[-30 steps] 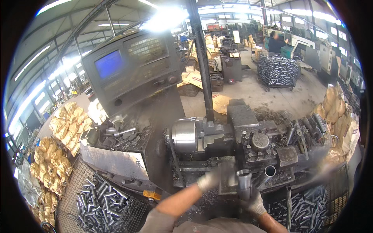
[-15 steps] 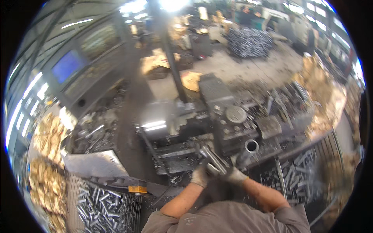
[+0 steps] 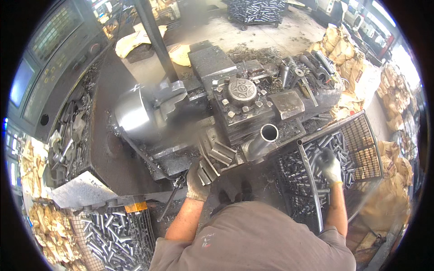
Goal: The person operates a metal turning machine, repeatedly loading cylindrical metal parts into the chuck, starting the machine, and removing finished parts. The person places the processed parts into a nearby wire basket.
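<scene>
Left hand (image 3: 197, 184): gloved, lower centre of the frame, fingers curled up against the nearer of two channel-shaped metal pieces (image 3: 222, 154); whether it grips that piece cannot be told.
Right hand (image 3: 328, 166): gloved, right of centre, lowered over the loose tubes (image 3: 333, 143); fingers dark and blurred, so whether they are closed on a tube cannot be told.
Loose tubes: short, grey metal, heaped at mixed angles inside the right wire basket (image 3: 361, 140), at the right of the frame.
Long bar (image 3: 312, 185): grey metal, slightly bent, running down the near side of that basket, left of the right hand.
Single tube (image 3: 258, 148): wider than the heaped ones, tilted, its round mouth facing up, just right of the channel-shaped pieces, at the centre of the frame.
Machine chuck (image 3: 134, 112): bright cylinder, left of centre, with stepped jaws on its right side.
Tool post (image 3: 242, 92): dark block with a round embossed cap and square-headed bolts, upper centre.
Left basket (image 3: 148, 230): wire mesh, lower left, holding a second heap of tubes (image 3: 110, 237).
Orange box (image 3: 135, 207): lower left, at the machine's edge, above that basket.
Control panel (image 3: 56, 52): upper left, with a lit screen.
Wheeled cart (image 3: 257, 21): top of the frame, loaded with tubes.
Brown sacks (image 3: 352, 74): crumpled, upper right.
</scene>
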The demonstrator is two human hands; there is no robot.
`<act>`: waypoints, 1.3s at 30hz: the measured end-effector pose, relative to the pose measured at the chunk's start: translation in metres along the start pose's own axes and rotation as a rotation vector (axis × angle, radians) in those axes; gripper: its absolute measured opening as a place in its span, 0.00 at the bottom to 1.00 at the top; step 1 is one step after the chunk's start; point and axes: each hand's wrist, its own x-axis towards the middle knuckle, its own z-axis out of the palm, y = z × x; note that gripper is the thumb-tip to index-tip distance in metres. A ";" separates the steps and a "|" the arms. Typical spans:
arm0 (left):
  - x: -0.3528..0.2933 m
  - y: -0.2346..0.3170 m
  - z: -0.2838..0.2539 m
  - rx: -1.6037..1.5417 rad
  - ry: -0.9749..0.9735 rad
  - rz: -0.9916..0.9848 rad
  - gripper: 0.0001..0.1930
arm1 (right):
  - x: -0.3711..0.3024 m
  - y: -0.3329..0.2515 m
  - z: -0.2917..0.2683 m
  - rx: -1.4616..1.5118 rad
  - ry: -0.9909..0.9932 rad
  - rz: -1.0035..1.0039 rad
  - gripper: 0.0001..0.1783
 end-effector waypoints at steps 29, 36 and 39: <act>-0.011 0.025 0.055 0.465 -0.104 0.498 0.28 | -0.050 -0.314 0.204 0.256 -0.841 -0.434 0.48; -0.033 0.090 0.047 0.714 -0.191 0.707 0.38 | 0.015 -0.422 0.053 0.234 -0.455 -1.272 0.38; -0.030 0.079 -0.018 0.615 -0.007 0.667 0.29 | 0.102 -0.482 0.048 -0.428 -0.142 -1.339 0.30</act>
